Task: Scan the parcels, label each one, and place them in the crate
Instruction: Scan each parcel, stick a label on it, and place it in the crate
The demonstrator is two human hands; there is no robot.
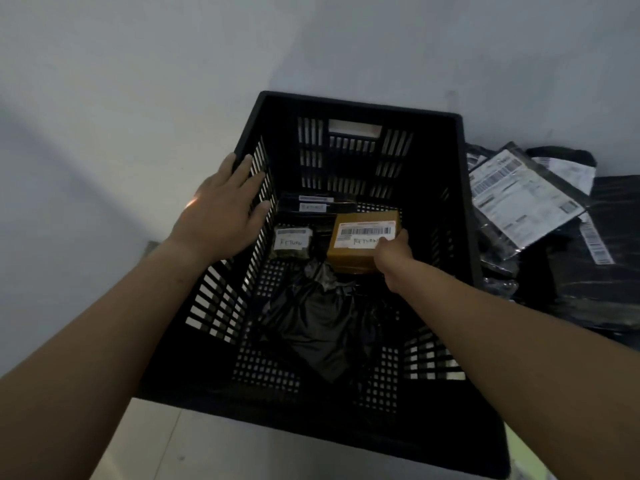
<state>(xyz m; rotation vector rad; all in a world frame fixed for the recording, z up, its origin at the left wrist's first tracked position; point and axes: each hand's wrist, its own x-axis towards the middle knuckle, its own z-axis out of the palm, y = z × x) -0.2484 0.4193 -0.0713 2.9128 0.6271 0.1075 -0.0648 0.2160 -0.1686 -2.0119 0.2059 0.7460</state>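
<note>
Black crate (346, 427) is sitting under both arms. Inside it, the right hand (393, 254) is gripping the brown box (360, 233) by its near corner, while the left hand (221, 213) is resting flat, fingers straight, on the left wall, apart from the box.

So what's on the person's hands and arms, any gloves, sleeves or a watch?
Nothing worn that shows: the left hand and right hand are bare, with no gloves or watch, and both forearms are bare with no sleeve in view.
</note>
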